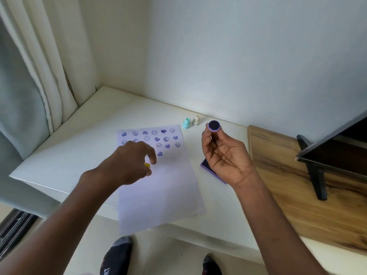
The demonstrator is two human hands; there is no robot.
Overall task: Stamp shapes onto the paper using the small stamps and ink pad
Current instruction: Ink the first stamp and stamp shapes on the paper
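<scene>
The right hand (224,153) pinches a purple stamp (213,126) at its fingertips, palm up, the inked round face turned up toward the camera and its long axis running away from the palm toward 12 o'clock. The left hand (131,161) hovers palm down over the paper (158,187), closed on a small yellow stamp (147,165) – mostly hidden, so its direction cannot be told. Two more stamps stand upright at the paper's 1 o'clock corner: one teal (186,123), one cream (197,120). That makes four stamps, and one purple ink pad (208,170) lying at 3 o'clock of the paper, half behind the right wrist. Hearts and smiley faces fill the paper's far rows; the near half is blank – its near edge overhangs the white table (69,145)
</scene>
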